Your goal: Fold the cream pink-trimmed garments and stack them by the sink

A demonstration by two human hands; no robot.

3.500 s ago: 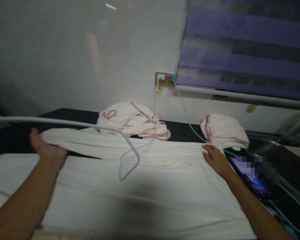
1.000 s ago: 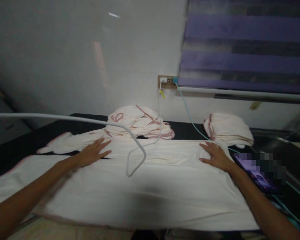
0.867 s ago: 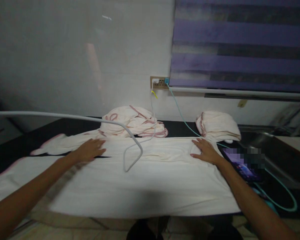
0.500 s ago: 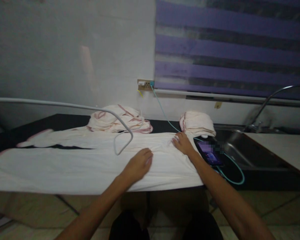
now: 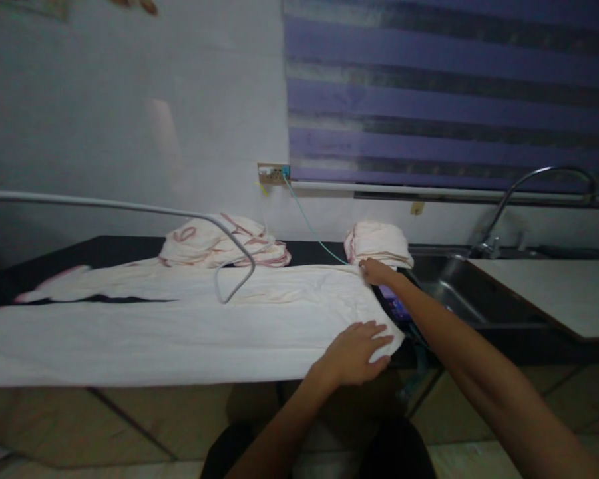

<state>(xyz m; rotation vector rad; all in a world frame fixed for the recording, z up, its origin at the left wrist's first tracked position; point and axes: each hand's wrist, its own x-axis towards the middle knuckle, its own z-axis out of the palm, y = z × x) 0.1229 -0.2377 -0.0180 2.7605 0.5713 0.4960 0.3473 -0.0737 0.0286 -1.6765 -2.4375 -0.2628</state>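
Long white trousers (image 5: 180,339) lie flat along the dark counter, their two legs parting toward the left and pink trim at the leg ends. My left hand (image 5: 355,354) rests on the near right part of the cloth, open, with its fingers spread. At the far right corner of the trousers, my right hand (image 5: 374,271) has its fingers curled and closed on the edge. A folded stack of white cloth (image 5: 379,241) with pink edging sits just behind my right hand. My right forearm partly covers a lit phone or tablet (image 5: 395,305).
A rumpled pile of white cloth with pink trim (image 5: 214,243) lies at the back. A grey bent tube (image 5: 170,211) hangs across the left side over the trousers. On the right are a steel sink (image 5: 459,293), a faucet (image 5: 504,193) and a pale board (image 5: 554,293). A teal cable (image 5: 307,219) runs from the wall socket.
My left hand has moved right along the trousers and spread its fingers. My right hand has shifted to the far corner and closed there. The view has turned slightly right.
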